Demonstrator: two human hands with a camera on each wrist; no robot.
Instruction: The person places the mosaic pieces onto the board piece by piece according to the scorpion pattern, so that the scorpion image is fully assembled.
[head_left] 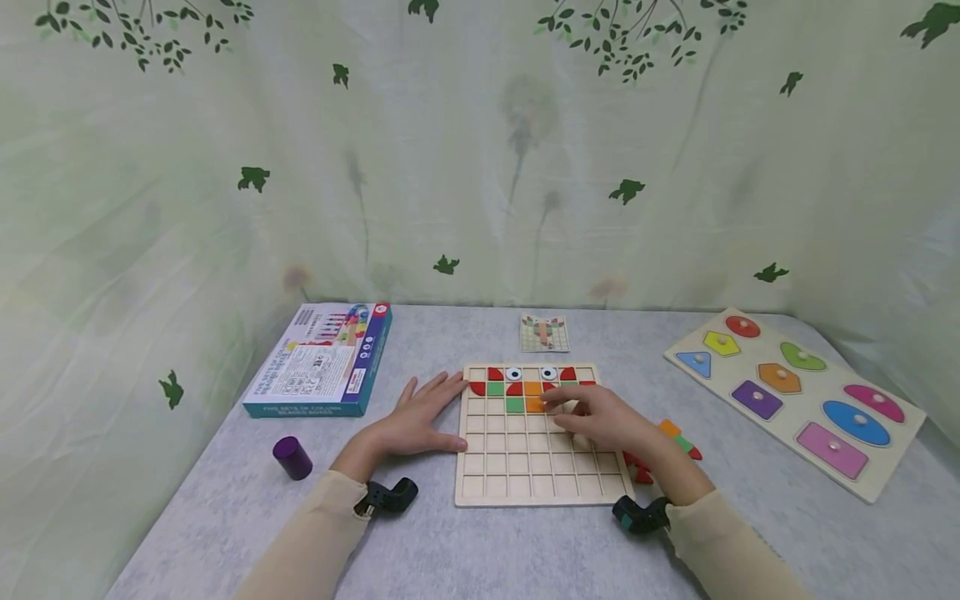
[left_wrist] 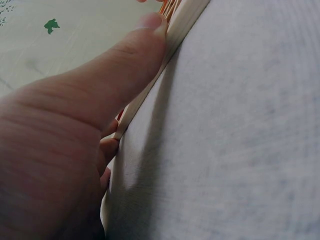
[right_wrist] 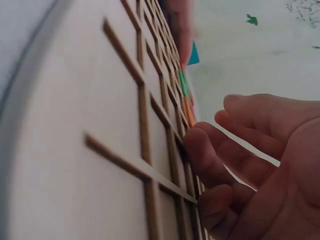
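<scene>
A wooden grid board (head_left: 517, 467) lies flat on the table, its upper rows partly filled with red, green and orange pieces and two round eye pieces. My left hand (head_left: 420, 417) rests at the board's left edge, fingers spread, the thumb touching the rim. Over the upper right of the grid is my right hand (head_left: 600, 414), its fingertips at an orange square (head_left: 534, 405) beside a green square (head_left: 514, 405). The right wrist view shows these fingers loosely bent, with no piece visible between them. Loose red, green and orange pieces (head_left: 682, 442) lie partly hidden behind the right forearm.
A small pattern card (head_left: 544, 333) lies beyond the board. At the left are a flat boxed set (head_left: 322, 358) and a purple cylinder (head_left: 292, 458). A wooden shape puzzle (head_left: 795, 400) with knobbed pieces lies at the right. A printed curtain (head_left: 480, 167) hangs behind the table.
</scene>
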